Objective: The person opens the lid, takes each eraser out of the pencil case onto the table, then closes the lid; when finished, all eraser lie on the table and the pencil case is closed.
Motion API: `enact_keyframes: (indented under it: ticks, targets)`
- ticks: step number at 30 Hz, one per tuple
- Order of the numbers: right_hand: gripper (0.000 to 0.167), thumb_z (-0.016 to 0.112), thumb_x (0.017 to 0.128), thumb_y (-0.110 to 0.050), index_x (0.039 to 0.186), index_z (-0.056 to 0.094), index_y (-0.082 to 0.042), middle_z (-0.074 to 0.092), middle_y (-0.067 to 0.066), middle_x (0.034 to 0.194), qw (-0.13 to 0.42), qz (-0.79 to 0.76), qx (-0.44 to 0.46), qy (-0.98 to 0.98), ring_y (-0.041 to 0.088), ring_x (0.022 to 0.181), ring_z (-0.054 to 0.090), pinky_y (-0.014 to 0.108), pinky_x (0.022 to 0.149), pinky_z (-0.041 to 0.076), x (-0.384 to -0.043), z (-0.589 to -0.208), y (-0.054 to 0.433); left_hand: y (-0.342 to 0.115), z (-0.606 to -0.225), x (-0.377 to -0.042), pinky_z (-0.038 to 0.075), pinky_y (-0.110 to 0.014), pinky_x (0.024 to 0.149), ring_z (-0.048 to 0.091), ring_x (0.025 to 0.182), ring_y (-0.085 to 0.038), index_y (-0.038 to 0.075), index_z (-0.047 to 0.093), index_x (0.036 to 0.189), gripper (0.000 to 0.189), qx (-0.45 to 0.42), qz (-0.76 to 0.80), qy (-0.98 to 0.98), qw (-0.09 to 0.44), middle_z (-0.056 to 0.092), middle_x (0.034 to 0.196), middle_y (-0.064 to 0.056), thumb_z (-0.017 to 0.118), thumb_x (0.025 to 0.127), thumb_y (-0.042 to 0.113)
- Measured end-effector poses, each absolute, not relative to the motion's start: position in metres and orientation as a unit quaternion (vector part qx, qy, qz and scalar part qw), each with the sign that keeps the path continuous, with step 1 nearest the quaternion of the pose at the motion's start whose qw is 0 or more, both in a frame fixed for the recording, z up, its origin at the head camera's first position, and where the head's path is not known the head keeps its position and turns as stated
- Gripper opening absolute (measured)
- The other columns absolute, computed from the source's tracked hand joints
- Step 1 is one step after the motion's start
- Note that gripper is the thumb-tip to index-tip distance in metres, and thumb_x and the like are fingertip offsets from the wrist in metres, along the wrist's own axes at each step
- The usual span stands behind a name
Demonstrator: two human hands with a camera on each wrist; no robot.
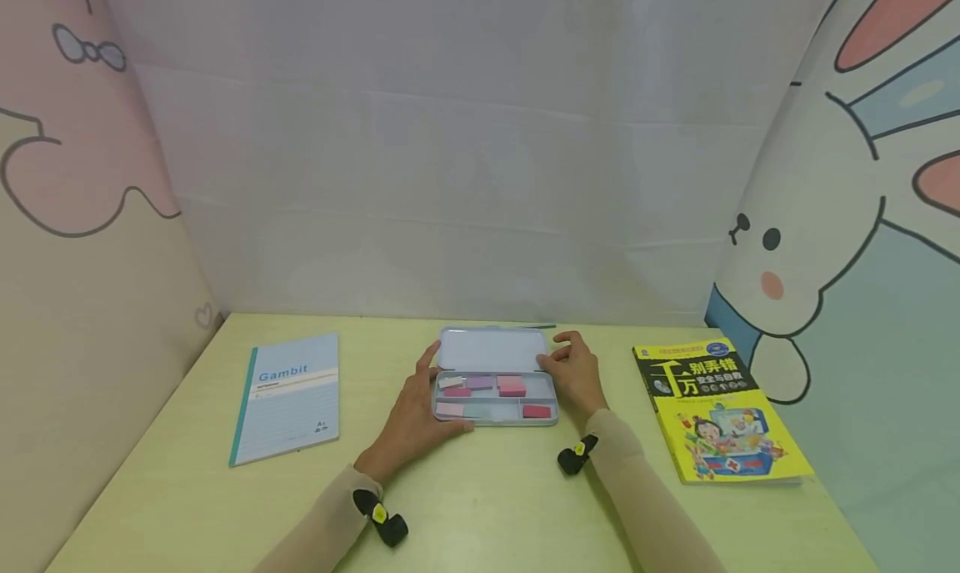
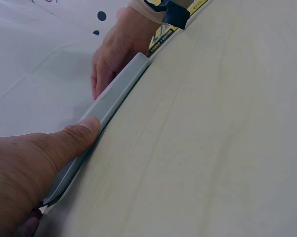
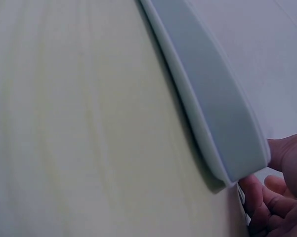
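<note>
A pale blue-grey hinged case lies on the table with its lid (image 1: 491, 349) raised at the back. Small rectangular blocks, pink (image 1: 512, 386), purple (image 1: 479, 383) and whitish, sit in the compartments of its tray (image 1: 495, 423). My left hand (image 1: 416, 414) grips the left end; the thumb (image 2: 84, 133) presses along the front wall and the fingers reach round the side. On the other side my right hand (image 1: 577, 379) holds the right end, thumb at the lid's lower right corner. In the right wrist view, its curled fingers (image 3: 274, 205) are beside the case's end (image 3: 242, 148), partly cut off.
To the left lies a light blue notebook (image 1: 296, 398) marked Gambit. A yellow and black book (image 1: 723, 423) lies at the right. Behind the case is a thin dark stick (image 1: 543, 327), near the table's back edge. A white sheet (image 1: 480, 181) hangs behind the table (image 1: 480, 506).
</note>
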State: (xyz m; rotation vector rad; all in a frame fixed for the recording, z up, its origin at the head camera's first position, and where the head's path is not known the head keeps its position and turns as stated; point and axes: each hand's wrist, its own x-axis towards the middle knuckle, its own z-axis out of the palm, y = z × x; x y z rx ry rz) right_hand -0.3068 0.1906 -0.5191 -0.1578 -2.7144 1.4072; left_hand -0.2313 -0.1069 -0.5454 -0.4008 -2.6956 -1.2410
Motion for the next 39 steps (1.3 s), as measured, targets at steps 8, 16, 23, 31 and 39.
enact_keyframes:
  ticks: [8, 16, 23, 31, 39]
  targets:
    - [0.052, 0.077, 0.098, -0.024, 0.141, 0.055, -0.006, 0.072, 0.017, 0.111, 0.027, 0.454, -0.057, -0.889, 0.028, 0.098, 0.068, 0.043, 0.092, 0.055, -0.306, -0.514, 0.189, -0.108, -0.546, -0.231, 0.045, -0.063, 0.117, 0.049, 0.144, -0.039, 0.040, 0.006, 0.172, 0.135, -0.143, -0.406, -0.899, 0.076, 0.047, 0.161, -0.015, 0.099, 0.074, 0.044]
    - [0.050, 0.077, 0.097, -0.025, 0.139, 0.057, -0.007, 0.072, 0.016, 0.109, 0.042, 0.463, -0.049, -0.884, 0.028, 0.096, 0.067, 0.040, 0.089, 0.054, -0.306, -0.520, 0.189, -0.107, -0.547, -0.231, 0.044, -0.066, 0.117, 0.046, 0.150, -0.039, 0.033, 0.019, 0.172, 0.123, -0.146, -0.392, -0.905, 0.072, 0.049, 0.166, -0.007, 0.095, 0.077, 0.049]
    - [0.044, 0.076, 0.100, -0.028, 0.137, 0.059, -0.011, 0.075, 0.012, 0.107, 0.109, 0.506, -0.020, -0.855, 0.020, 0.092, 0.065, 0.026, 0.082, 0.052, -0.300, -0.537, 0.193, -0.106, -0.545, -0.230, 0.043, -0.066, 0.119, 0.046, 0.150, -0.043, 0.030, 0.020, 0.171, 0.121, -0.142, -0.382, -0.910, 0.068, 0.049, 0.165, -0.010, 0.095, 0.078, 0.047]
    - [0.045, 0.070, 0.104, -0.028, 0.144, 0.056, -0.013, 0.073, 0.008, 0.118, 0.135, 0.538, -0.049, -0.831, 0.019, 0.100, 0.067, 0.024, 0.084, 0.052, -0.291, -0.537, 0.194, -0.104, -0.545, -0.229, 0.044, -0.065, 0.118, 0.047, 0.149, -0.042, 0.027, 0.021, 0.170, 0.120, -0.135, -0.382, -0.912, 0.058, 0.048, 0.166, -0.011, 0.095, 0.078, 0.048]
    - [0.034, 0.071, 0.103, -0.024, 0.135, 0.068, -0.013, 0.074, 0.008, 0.115, 0.157, 0.520, -0.003, -0.840, 0.018, 0.102, 0.064, 0.020, 0.084, 0.049, -0.283, -0.529, 0.194, -0.104, -0.544, -0.230, 0.045, -0.064, 0.117, 0.049, 0.147, -0.041, 0.028, 0.017, 0.170, 0.123, -0.132, -0.374, -0.916, 0.061, 0.049, 0.163, -0.011, 0.095, 0.078, 0.049]
